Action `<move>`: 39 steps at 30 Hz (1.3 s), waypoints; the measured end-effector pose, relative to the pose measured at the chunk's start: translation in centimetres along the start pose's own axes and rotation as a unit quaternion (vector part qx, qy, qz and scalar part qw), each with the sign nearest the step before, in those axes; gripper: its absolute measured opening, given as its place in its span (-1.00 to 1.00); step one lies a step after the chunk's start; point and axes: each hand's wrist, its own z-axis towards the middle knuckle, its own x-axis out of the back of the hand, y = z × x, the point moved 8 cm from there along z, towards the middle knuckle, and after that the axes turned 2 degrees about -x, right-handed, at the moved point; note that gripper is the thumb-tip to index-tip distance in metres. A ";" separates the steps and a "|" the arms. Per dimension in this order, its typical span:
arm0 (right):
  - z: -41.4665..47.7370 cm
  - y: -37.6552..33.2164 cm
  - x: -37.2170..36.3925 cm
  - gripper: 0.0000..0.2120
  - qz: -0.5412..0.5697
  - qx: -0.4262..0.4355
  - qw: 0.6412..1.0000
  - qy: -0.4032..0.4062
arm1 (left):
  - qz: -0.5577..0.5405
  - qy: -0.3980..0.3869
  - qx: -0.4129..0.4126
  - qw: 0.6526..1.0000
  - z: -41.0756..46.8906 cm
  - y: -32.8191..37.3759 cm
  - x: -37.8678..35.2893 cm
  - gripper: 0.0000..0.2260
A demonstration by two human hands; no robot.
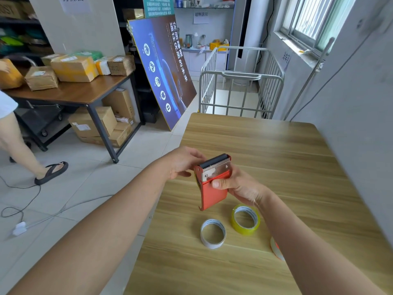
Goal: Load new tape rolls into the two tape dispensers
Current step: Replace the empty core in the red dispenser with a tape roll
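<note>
Your right hand (239,185) grips the red tape dispenser (213,193) above the wooden table (276,145). Its thumb is pressed across the dispenser's front face and its fingers are wrapped behind the right edge. The dispenser stands nearly upright, with the serrated blade (217,165) and black roller at the top and the hooked end pointing down.

Your left hand (182,165) is at the dispenser's upper left corner, fingers curled towards the roller end and thumb pointing at the red side plate. You cannot tell whether it has hold of the dispenser or only sits beside it.

Below the dispenser, two rolls lie flat on the table. The yellow tape roll (245,219) is just below and to the right, and the white tape roll (213,233) is directly below and a little nearer you. Further right of the dispenser, a white and orange object (276,249) shows from behind your right forearm, too hidden to identify.
</note>
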 end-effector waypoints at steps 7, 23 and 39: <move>-0.4 0.5 0.2 0.01 0.018 -0.014 1.000 0.022 | 0.031 -0.028 0.033 0.999 -0.4 -1.6 -1.1 -0.74; -0.9 1.0 -1.0 -0.04 0.012 -0.045 0.999 -0.023 | -0.136 -0.076 0.148 0.977 0.2 -5.9 -1.8 -0.87; -0.8 0.9 -1.5 -0.01 -0.006 -0.066 0.997 -0.047 | -0.155 -0.112 0.205 0.960 -0.4 -6.5 -1.3 -0.78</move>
